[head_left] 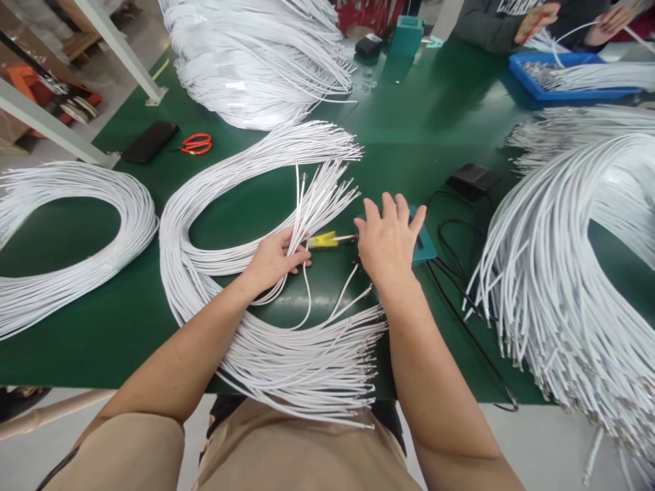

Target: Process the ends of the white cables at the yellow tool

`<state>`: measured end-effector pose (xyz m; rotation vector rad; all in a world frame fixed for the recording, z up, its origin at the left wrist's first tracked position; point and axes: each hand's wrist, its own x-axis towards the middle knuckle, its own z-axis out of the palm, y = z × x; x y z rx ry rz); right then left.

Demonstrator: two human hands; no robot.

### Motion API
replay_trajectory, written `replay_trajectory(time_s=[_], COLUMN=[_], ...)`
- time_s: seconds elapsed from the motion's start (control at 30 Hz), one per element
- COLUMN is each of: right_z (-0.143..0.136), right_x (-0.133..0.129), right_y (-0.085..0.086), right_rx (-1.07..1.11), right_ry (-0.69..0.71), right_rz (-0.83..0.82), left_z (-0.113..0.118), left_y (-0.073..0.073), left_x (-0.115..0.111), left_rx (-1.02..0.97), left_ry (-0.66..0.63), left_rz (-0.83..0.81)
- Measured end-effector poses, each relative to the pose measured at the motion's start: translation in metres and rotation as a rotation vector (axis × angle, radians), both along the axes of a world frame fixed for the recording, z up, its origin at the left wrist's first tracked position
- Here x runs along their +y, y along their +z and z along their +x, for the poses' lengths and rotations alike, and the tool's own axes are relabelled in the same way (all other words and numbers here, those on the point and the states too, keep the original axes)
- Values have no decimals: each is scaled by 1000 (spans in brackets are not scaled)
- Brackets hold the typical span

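My left hand [280,259] is closed around a few white cables [301,221], with the thumb and fingers pinched near their middle. Just right of those fingertips is a small yellow piece [323,240] with a thin metal rod running toward my right hand. My right hand [389,239] is spread with its fingers apart, palm down over a teal device [422,245], which it partly hides. Below both hands lies a bundle of white cables [307,361] with metal ends pointing right. Another curved bundle [205,198] lies behind my left hand.
Red-handled scissors [196,143] and a dark phone-like object [150,141] lie at the back left. More cable bundles [573,259] fill the right side. Black cords [455,300] run from the device. Across the table, a person's hands work above a blue tray [604,94].
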<state>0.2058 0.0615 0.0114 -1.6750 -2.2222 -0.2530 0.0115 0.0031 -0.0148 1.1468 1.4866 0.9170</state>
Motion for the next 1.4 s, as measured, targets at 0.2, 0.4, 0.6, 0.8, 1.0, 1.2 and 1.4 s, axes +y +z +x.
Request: replay_trajectory(time_s=[0.2, 0.4, 0.6, 0.8, 1.0, 1.2, 1.4], right_z=[-1, -33, -60, -56, -38, -36, -49], right_x=[0, -37, -74, -76, -41, -22, -32], right_y=[2, 23, 10, 21, 28, 7, -5], right_rx=[68, 252, -98, -190, 445, 941, 1006], right_ry=[63, 781, 1013, 841, 463, 378, 526], right_rz=[34, -258, -500, -870, -845, -855, -1122], left_z=[-9, -18, -16, -13, -16, -18, -18], left_y=[7, 8, 11, 17, 12, 9, 19], left_x=[0, 1, -1, 0, 0, -1, 2], left_rx=[-94, -145, -137, -283, -363, -365, -475], left_ry=[35, 20, -10, 80, 64, -66, 64], left_rz=[-1, 57, -5, 26, 18, -4, 40])
